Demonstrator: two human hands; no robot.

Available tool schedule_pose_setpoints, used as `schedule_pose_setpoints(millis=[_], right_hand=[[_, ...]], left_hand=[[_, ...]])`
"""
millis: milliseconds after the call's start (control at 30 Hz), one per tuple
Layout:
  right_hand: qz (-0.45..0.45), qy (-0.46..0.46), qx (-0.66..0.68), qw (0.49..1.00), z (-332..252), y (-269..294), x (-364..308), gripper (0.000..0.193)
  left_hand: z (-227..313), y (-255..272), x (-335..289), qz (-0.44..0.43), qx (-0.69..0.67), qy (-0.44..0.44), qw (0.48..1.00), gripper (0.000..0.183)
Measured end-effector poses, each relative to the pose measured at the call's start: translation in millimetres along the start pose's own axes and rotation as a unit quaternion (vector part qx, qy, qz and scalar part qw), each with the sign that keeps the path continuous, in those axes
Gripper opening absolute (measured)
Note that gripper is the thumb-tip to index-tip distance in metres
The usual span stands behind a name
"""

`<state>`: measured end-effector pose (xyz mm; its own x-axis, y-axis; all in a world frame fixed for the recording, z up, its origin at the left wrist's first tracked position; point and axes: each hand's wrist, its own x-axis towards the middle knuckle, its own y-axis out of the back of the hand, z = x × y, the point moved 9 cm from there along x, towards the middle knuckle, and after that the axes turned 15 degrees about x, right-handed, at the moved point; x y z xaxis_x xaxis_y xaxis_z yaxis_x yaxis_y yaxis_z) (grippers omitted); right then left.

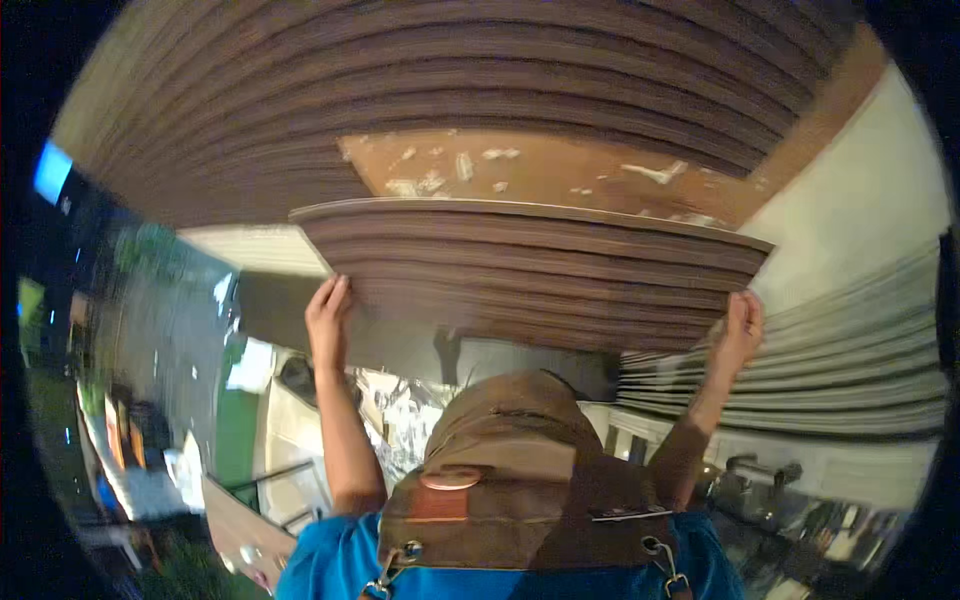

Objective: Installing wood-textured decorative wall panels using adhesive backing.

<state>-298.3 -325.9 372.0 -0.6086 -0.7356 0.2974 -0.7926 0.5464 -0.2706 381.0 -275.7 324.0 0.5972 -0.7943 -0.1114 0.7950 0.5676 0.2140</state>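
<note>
A short brown ribbed panel [540,275] stretches between my two hands. My left hand [328,312] closes on its left end, and my right hand [738,328] pinches the lower right corner. Just beyond the panel's far edge shows an orange-brown bare strip [560,170] with whitish smears and blobs on it. Matching brown ribbed panelling [480,70] covers the surface above and to the left of that strip. From this view I cannot tell whether the held panel touches the surface behind it. Motion blurs the picture somewhat.
A plain pale surface [850,190] borders the strip on the right, with grey ribbed slats [850,350] below it. Crumpled shiny material [405,415] lies beneath my left arm. Assorted dark items [770,490] sit lower right. My brown apron [500,500] hangs in front of me.
</note>
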Motion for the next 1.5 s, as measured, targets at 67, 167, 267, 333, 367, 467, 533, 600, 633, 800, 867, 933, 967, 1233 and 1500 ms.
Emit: schedule_pose_setpoints(millis=[67,167,267,333,367,467,533,600,633,800,867,933,967,1233,1500], right_hand=[[-0.015,0.017,-0.033,0.999,9.9,-5.2,15.3,0.025],[-0.007,0.011,0.014,1.0,20.3,-8.0,26.9,0.024],[-0.029,0.049,0.097,0.994,8.1,-14.1,28.0,0.025],[-0.003,0.047,0.069,0.997,1.1,-11.3,27.1,0.027],[0.017,0.051,0.048,0.997,-2.7,-9.7,26.4,0.027],[0.066,-0.024,0.054,0.996,6.8,-7.7,25.2,0.029],[0.077,-0.017,0.067,0.995,9.1,-12.3,26.2,0.03],[0.069,0.013,0.062,0.996,9.9,-19.6,28.9,0.031],[0.067,-0.002,0.062,0.996,15.9,-22.2,30.3,0.031],[0.078,0.006,0.126,0.989,32.4,-19.5,38.2,0.037],[0.099,0.002,0.084,0.992,34.9,-12.8,39.8,0.037],[0.084,0.02,0.096,0.992,29.9,-13.6,41.1,0.037],[0.085,0.05,0.107,0.989,22.9,-12.6,40.1,0.038],[0.098,-0.008,0.025,0.995,13.0,-18.3,32.0,0.034],[0.058,-0.021,0.145,0.988,50.3,-23.7,55.8,0.032]], left_hand=[[4.1,-8.8,12.2,0.013,-0.016,-0.001,1.0,0.038],[1.6,-19.6,29.0,0.003,-0.051,0.021,0.998,0.035],[29.2,-21.9,35.9,0.034,0.072,-0.15,0.985,0.028],[15.6,-28.8,44.8,0.01,-0.006,-0.089,0.996,0.027],[4.9,-37.9,48.6,-0.03,-0.086,-0.035,0.995,0.026],[5.6,-46.0,57.8,-0.032,-0.113,-0.065,0.991,0.027],[3.9,-47.7,63.5,-0.029,-0.141,-0.074,0.987,0.028],[9.6,-48.5,65.6,-0.045,-0.15,-0.121,0.98,0.028],[8.0,-47.3,67.1,-0.047,-0.151,-0.117,0.98,0.028],[-7.8,-45.9,70.2,-0.059,-0.163,-0.033,0.984,0.018],[-0.4,-44.4,72.3,-0.06,-0.126,-0.067,0.988,0.012],[12.8,-42.2,75.1,-0.052,-0.069,-0.13,0.988,0.012],[25.0,-46.0,74.0,-0.064,-0.018,-0.195,0.978,0.012],[34.4,-61.0,89.3,-0.087,-0.104,-0.159,0.978,0.021],[58.4,-57.2,96.8,-0.051,-0.002,-0.252,0.966,0.016]])
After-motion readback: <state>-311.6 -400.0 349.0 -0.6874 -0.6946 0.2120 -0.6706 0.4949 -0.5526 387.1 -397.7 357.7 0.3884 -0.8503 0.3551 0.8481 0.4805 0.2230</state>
